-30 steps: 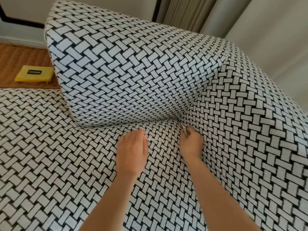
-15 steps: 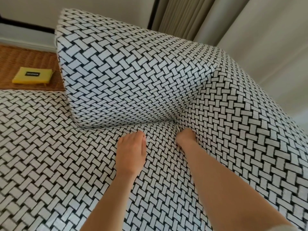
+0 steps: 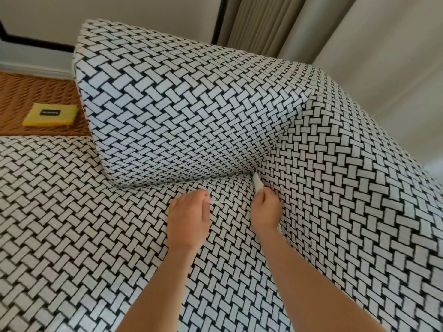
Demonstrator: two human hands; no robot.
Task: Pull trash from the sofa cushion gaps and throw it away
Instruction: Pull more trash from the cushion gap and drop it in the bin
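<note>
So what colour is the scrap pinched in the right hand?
Plain white. The scrap sticks out above the right hand at the cushion gap, clearest in the head view.

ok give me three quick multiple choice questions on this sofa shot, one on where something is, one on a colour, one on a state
1. Where does the yellow pouch lie?
A. on the sofa seat
B. on the wicker surface left of the back cushion
C. in the left hand

2. What colour is the paper scrap poking out between the cushions?
A. white
B. red
C. green

3. What is the right hand doing?
A. hanging open off the sofa
B. pressing flat on the armrest
C. pinching the paper scrap

Answers:
1 B, the pouch sits on brown wicker beside the cushion's left end.
2 A, it shows plain white against the black-and-white weave.
3 C, its fingers close on the scrap's lower end.
</note>
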